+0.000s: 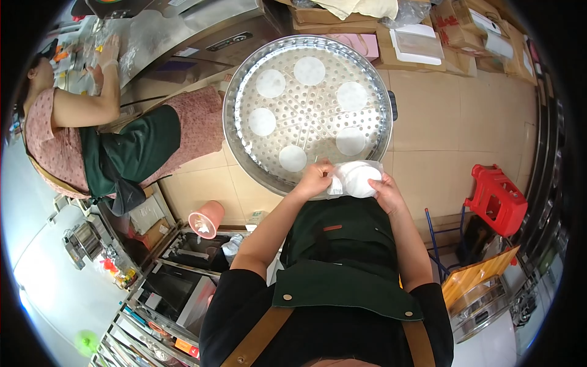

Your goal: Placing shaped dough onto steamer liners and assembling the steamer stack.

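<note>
A large round metal steamer tray with a perforated bottom holds several white paper discs, spaced in a ring. Just over its near rim is a clear plastic bag containing a stack of white round papers. My left hand pinches the bag at its left end, fingers closed. My right hand grips the right side of the bag and stack, thumb on top.
At left a person in a pink top works at a steel counter. Cardboard boxes line the back. A red plastic stool is at right, a pink bin at lower left.
</note>
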`<state>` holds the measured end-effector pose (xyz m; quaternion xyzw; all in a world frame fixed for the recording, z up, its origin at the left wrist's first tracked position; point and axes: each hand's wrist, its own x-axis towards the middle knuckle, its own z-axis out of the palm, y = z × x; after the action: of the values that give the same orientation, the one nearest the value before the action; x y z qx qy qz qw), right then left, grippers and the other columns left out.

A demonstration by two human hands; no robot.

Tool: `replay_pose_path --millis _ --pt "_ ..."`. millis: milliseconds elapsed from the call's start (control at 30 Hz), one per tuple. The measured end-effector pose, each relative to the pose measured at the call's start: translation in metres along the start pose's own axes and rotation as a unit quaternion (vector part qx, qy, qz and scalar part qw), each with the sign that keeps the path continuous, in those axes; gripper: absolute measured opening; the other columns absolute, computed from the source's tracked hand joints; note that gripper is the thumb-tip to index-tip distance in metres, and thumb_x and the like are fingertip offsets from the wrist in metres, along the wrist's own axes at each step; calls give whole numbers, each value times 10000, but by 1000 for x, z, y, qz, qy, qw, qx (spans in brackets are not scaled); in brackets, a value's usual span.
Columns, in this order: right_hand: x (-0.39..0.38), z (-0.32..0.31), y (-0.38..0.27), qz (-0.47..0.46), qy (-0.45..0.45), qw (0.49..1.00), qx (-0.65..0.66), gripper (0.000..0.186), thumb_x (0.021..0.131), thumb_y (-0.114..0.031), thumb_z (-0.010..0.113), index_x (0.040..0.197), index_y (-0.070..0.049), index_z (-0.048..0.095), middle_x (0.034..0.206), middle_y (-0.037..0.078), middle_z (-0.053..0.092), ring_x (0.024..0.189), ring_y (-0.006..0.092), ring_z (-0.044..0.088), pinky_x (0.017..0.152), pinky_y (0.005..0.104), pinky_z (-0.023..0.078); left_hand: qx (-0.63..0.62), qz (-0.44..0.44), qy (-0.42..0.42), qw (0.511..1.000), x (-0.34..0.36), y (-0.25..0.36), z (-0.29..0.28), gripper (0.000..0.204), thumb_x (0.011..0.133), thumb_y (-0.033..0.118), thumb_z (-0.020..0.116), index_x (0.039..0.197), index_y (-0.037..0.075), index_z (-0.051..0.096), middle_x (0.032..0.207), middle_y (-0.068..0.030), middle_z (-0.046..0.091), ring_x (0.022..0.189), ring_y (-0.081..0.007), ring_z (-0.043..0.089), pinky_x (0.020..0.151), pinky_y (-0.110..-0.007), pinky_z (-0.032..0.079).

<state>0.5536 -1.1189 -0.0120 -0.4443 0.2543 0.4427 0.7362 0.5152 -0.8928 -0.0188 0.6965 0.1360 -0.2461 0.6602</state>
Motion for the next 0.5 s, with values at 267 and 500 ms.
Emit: replay_pose_path --millis 267,500 --pt "1 -5 1 -5 13 1000 17 344 788 -55 563 1118 -9 474 1006 64 568 918 149 545 789 282 449 -57 3 84 995 9 -12 -5 114 674 -33 571 756 26 623 676 4 500 591 -66 433 531 -209 340" --pt "-13 -29 -8 -28 70 997 25 361 781 -40 559 1129 -25 464 1018 70 564 924 167 551 784 289 459 -139 -176 290 931 53 -44 -70 78 756 103 617 779 29 612 573 21 487 465 -44 390 399 -190 296"
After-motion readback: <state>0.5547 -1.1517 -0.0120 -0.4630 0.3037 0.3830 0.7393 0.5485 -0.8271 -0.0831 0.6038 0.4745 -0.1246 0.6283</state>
